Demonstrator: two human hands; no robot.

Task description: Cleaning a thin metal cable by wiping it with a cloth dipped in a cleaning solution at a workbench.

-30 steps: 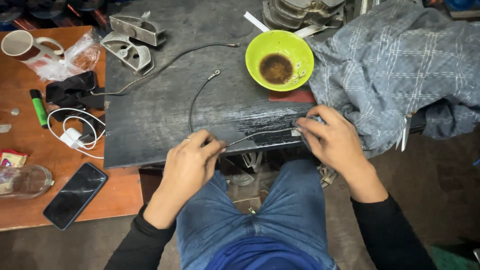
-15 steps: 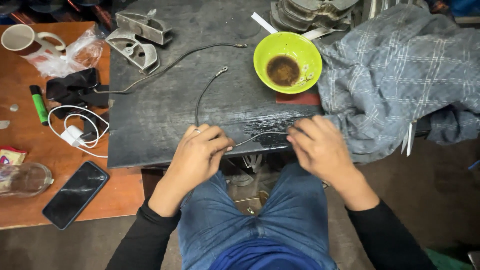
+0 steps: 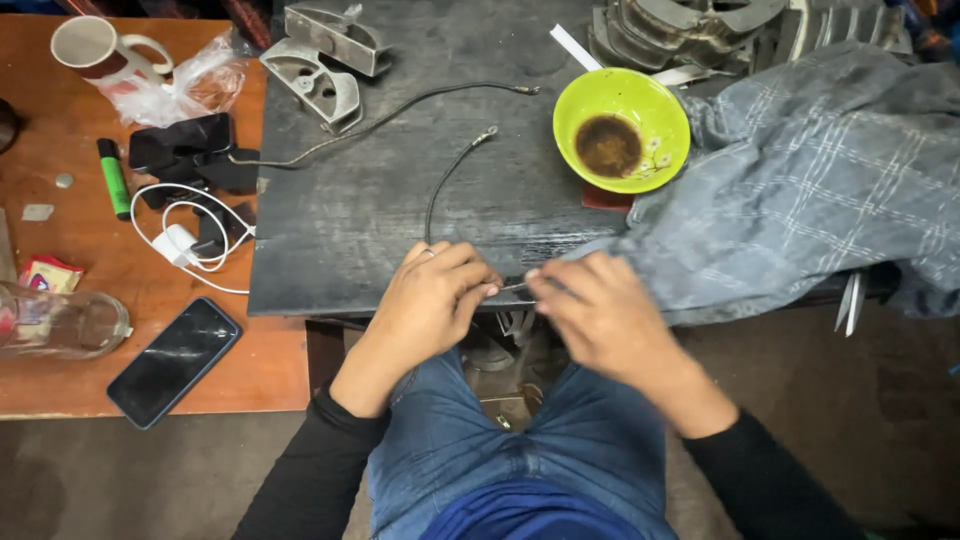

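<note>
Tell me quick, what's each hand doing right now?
Left hand: closed on the cable at the bench edge.
Right hand: fingers pinched on the same cable's thin end, slightly blurred.

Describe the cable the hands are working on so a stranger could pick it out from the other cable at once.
Start at the dark grey worktop, left of the lime-green bowl. Two thin dark cables lie there; the wanted one is the shorter black cable curving from a small metal end fitting down to the worktop's front edge, into the left hand. The longer grey cable lies farther back, untouched, running left toward the wooden table.
</note>
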